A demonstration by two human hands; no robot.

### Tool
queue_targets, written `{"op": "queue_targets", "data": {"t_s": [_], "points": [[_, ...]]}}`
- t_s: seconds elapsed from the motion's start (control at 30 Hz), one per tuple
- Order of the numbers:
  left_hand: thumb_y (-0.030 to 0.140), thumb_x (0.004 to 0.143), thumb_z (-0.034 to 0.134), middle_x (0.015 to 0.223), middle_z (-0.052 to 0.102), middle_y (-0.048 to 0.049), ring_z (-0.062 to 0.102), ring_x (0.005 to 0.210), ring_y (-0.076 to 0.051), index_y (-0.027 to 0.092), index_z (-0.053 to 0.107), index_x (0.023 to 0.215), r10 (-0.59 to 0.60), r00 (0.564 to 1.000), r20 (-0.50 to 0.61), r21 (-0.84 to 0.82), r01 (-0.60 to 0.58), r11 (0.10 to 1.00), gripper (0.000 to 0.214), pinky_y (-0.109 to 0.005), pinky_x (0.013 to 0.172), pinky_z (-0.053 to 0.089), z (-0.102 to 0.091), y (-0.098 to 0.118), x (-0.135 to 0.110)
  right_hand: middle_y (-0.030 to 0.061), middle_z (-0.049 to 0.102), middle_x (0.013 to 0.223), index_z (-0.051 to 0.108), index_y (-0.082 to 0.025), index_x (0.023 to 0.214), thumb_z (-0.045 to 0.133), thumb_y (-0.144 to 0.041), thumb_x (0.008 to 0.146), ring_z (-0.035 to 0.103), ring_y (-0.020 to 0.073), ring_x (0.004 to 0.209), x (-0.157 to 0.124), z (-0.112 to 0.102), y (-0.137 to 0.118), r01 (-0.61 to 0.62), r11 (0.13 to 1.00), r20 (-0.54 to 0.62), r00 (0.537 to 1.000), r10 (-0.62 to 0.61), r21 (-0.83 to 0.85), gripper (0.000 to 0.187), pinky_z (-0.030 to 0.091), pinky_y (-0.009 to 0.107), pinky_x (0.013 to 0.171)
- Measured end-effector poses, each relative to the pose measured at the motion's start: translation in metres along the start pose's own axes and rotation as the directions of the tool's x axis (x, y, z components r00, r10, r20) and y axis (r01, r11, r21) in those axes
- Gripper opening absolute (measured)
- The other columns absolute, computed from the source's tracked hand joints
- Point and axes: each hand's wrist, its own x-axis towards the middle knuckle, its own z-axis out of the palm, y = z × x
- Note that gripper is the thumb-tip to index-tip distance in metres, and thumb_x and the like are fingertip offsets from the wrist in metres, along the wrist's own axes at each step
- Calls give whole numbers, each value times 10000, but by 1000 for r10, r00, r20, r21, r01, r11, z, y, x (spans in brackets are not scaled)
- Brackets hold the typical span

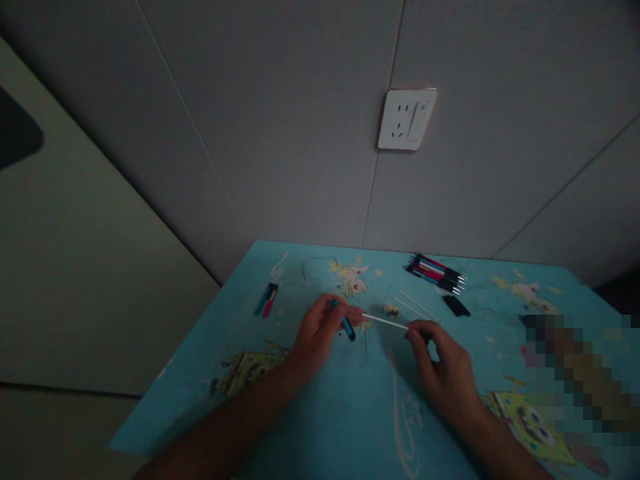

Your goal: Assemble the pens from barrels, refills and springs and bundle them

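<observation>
Two hands at work: The left hand (320,325) and right hand (444,363) come close together above a blue, cartoon-printed tabletop (360,407).
Left grip: Closed, thumb and fingers around a blue barrel (349,329), its dark end slanting down to the right.
Right grip: A tight pinch on one end of a slim white stick (385,322), which looks like a pen refill; the far end reaches the left fingers, and whether it meets the barrel cannot be told.
Row of pens: Several pens (434,272) in red, blue and black lie side by side near the wall (300,167), slim bright ends jutting out at right; judged by layout, the portion furthest along.
Loose sticks: Two thin white sticks (420,306) rest between row and hands, apparently yet to be used.
Left of the hands: A blue piece (263,300) and a red piece (269,305) lie together, seemingly also waiting.
Progress: One barrel and one stick look mid-assembly, with a smaller share apparently left.
Containers: No box or cup shows; the barrel comes nearest, its inside hidden.
Black piece: A flat dark item (456,306) lies just below the row, its contents, if any, unreadable.
</observation>
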Motion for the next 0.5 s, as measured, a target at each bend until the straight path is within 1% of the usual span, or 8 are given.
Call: {"op": "queue_targets", "data": {"t_s": [0.13, 0.2, 0.27, 0.37, 0.5], "points": [[420, 912, 624, 943, 745, -92, 729, 854, -205, 165, 534, 946, -168, 985, -41, -207, 156, 966, 273, -396, 859, 573, 1, -7, 6, 53, 661, 890, 598, -214, 1001, 497, -333, 969, 618, 198, 769, 0, 1, 2, -4, 1000, 13, 1000, 4, -3, 159, 501, 314, 700], [427, 886, 660, 947, 745, -95, 731, 841, -200, 168, 529, 933, -250, 965, -76, -286, 219, 933, 294, -372, 837, 582, 0, -12, 7, 51, 659, 895, 599, -215, 1009, 500, -336, 969, 616, 197, 772, 0, 2, 2, -5, 1000, 23, 1000, 5, -7, 162, 502, 315, 700], [420, 875, 676, 949, 744, -97, 731, 844, -195, 170, 531, 922, -310, 943, -119, -349, 253, 903, 292, -347, 819, 589, 0, -15, 7, 51, 658, 897, 602, -215, 1019, 499, -340, 970, 613, 197, 772, 0, 2, 3, -11, 1000, 33, 999, 11, -3, 169, 507, 314, 698], [416, 878, 673, 923, 737, -96, 725, 802, -183, 161, 541, 899, -340, 929, -149, -378, 264, 888, 287, -315, 764, 595, -1, -15, 8, 53, 655, 893, 609, -214, 1017, 505, -346, 969, 608, 197, 766, -1, 2, 2, -10, 1000, 50, 999, 10, 1, 174, 513, 314, 694], [436, 881, 661, 851, 701, -53, 689, 728, -154, 166, 539, 916, -303, 948, -97, -346, 254, 903, 298, -293, 703, 572, -3, -10, 9, 57, 653, 894, 613, -213, 1016, 504, -342, 971, 604, 201, 768, -2, 3, 1, -1, 1000, 54, 999, 1, 1, 174, 513, 318, 699]]}}
